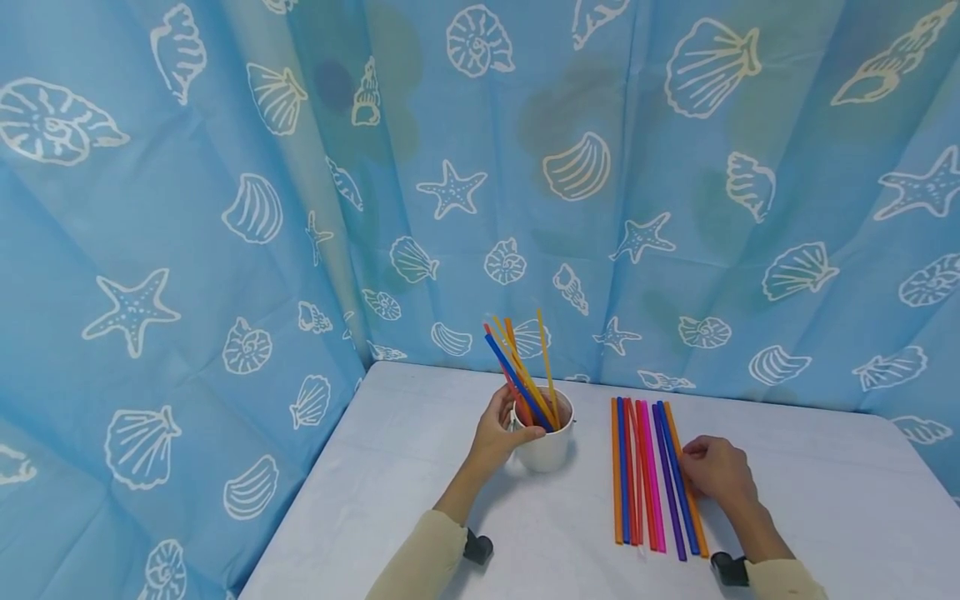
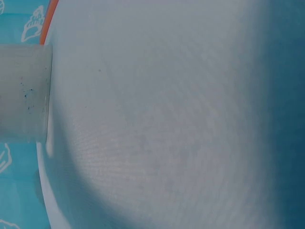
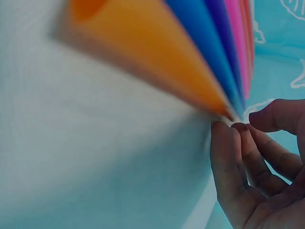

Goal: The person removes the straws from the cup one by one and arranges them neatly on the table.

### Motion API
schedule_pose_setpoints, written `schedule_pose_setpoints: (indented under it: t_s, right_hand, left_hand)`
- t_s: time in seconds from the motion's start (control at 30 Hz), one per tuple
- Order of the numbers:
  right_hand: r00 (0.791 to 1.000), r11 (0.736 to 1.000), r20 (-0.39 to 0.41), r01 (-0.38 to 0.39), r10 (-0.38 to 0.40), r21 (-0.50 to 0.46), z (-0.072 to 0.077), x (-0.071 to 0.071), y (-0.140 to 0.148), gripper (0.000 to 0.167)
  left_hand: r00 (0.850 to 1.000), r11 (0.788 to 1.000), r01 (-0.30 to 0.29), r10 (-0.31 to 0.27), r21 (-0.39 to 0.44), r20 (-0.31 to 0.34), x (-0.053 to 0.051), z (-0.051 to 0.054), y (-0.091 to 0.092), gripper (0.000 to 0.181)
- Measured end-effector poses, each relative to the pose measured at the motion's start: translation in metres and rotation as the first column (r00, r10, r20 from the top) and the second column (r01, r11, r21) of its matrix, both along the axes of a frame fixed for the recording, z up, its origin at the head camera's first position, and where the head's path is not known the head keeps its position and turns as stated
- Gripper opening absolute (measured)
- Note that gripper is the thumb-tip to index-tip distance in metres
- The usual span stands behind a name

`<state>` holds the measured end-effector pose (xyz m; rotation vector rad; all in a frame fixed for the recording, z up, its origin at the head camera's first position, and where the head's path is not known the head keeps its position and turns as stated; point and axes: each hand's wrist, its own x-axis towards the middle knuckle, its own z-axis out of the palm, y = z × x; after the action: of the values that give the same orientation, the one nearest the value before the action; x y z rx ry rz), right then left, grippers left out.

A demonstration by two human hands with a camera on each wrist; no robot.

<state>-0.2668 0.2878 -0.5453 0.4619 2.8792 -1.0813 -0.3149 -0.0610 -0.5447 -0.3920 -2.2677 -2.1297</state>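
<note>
Fingers of the left hand [image 1: 498,433], centre of the frame, curl round the left side of a white cup [image 1: 543,454], thumb at the rim. Cup stands upright, loose straws [image 1: 516,377] leaning in it; likely light and easy to tip, so a rim or wall hold suits. Right of centre, a row of straws [image 1: 655,483] lies on the table [image 1: 577,542]. Right hand [image 1: 716,471]: thumb-finger gap narrow, at the rightmost orange straw [image 1: 699,533]; can't tell if pinched. Straw looks light, stiffish, smooth, liable to roll; pinch mid-length, don't squash.
</note>
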Motion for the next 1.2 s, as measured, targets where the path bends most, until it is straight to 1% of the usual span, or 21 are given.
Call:
schedule_pose_setpoints:
  t_s: [0.13, 0.3, 0.4, 0.5, 0.57, 0.67, 0.77, 0.93, 1.13, 1.2]
  right_hand:
    - [0.998, 1.0, -0.068, -0.008, 0.01, 0.03, 0.006, 0.0, -0.001, 0.031]
    - [0.989, 0.999, -0.148, -0.01, 0.017, 0.048, 0.02, 0.0, -0.006, 0.03]
    - [0.981, 0.998, -0.192, -0.002, 0.015, 0.068, 0.027, 0.0, -0.011, 0.03]
    - [0.967, 0.996, -0.253, 0.004, 0.017, 0.084, 0.033, -0.003, -0.02, 0.028]
    - [0.953, 0.996, -0.301, -0.001, 0.029, 0.092, 0.038, -0.004, -0.027, 0.028]
    - [0.925, 0.996, -0.377, -0.023, 0.055, 0.087, 0.045, -0.007, -0.038, 0.027]
    - [0.896, 0.996, -0.437, -0.059, 0.083, 0.068, 0.051, -0.008, -0.048, 0.023]
    - [0.861, 0.992, -0.495, -0.122, 0.113, 0.016, 0.058, -0.007, -0.064, 0.019]
    - [0.806, 0.984, -0.577, -0.175, 0.13, -0.023, 0.069, -0.013, -0.085, 0.015]
    - [0.8, 0.983, -0.588, -0.181, 0.124, -0.038, 0.073, -0.016, -0.092, 0.015]
  left_hand:
    - [1.0, 1.0, -0.003, 0.003, 0.007, -0.002, 0.0, -0.001, 0.0, 0.076]
    - [1.0, 1.0, -0.001, 0.001, 0.011, -0.001, 0.0, -0.001, 0.0, 0.076]
    - [1.0, 1.0, 0.007, -0.007, 0.011, -0.001, 0.001, 0.001, 0.0, 0.076]
    - [1.0, 1.0, 0.009, -0.009, 0.016, -0.005, 0.001, 0.002, 0.0, 0.076]
    - [1.0, 1.0, 0.008, -0.008, 0.023, -0.005, 0.001, 0.003, -0.001, 0.076]
    - [1.0, 0.999, 0.004, -0.004, 0.033, -0.009, -0.001, 0.003, -0.002, 0.075]
    - [1.0, 0.999, 0.005, -0.005, 0.031, -0.006, -0.001, 0.001, -0.002, 0.075]
    - [1.0, 1.0, 0.007, -0.007, 0.021, 0.006, 0.0, -0.002, -0.001, 0.077]
    - [1.0, 1.0, 0.01, -0.01, 0.023, -0.019, 0.0, -0.001, 0.0, 0.077]
    - [1.0, 1.0, 0.012, -0.012, 0.025, -0.024, 0.0, -0.001, 0.001, 0.076]
